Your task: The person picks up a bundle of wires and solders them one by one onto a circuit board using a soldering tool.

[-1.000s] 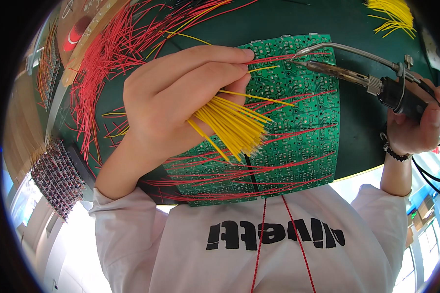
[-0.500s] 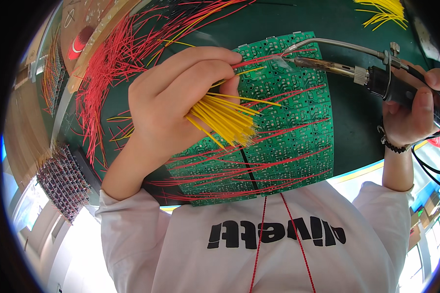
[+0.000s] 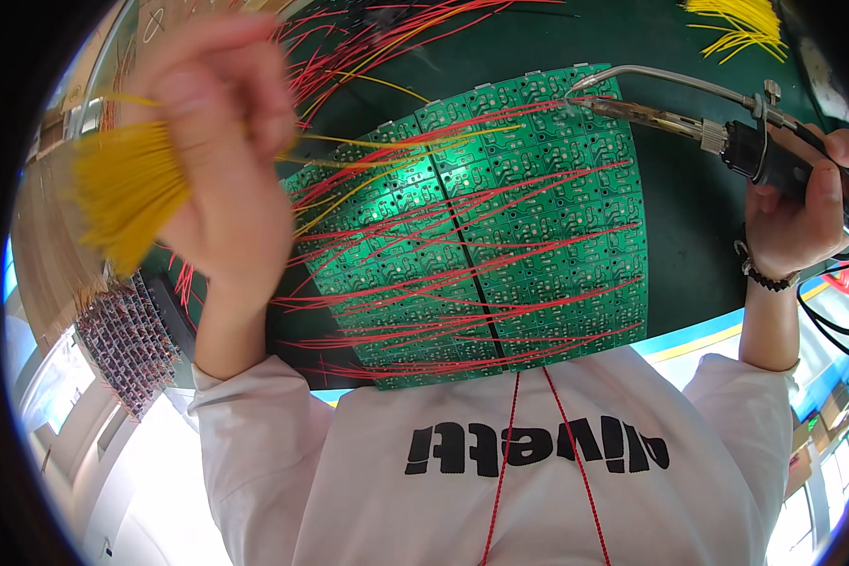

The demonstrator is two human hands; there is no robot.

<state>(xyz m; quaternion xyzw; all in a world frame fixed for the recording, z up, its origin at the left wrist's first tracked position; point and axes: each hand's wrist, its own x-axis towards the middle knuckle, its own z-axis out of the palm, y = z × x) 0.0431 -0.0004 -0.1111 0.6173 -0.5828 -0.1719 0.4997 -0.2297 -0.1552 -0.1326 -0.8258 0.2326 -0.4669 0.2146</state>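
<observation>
Beside green circuitry (image 3: 575,267), left hand (image 3: 231,170) has its grip closed around one yellow wire bundle (image 3: 130,184), right hand (image 3: 802,212) one soldering iron (image 3: 712,137).

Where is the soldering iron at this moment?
In the head view, the soldering iron is at the upper right, held in the right hand, its tip over the upper right part of the green circuit board.

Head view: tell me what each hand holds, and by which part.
Right hand: soldering iron, by its black handle. Left hand: bundle of yellow wires; blur hides exactly where along their length.
</observation>
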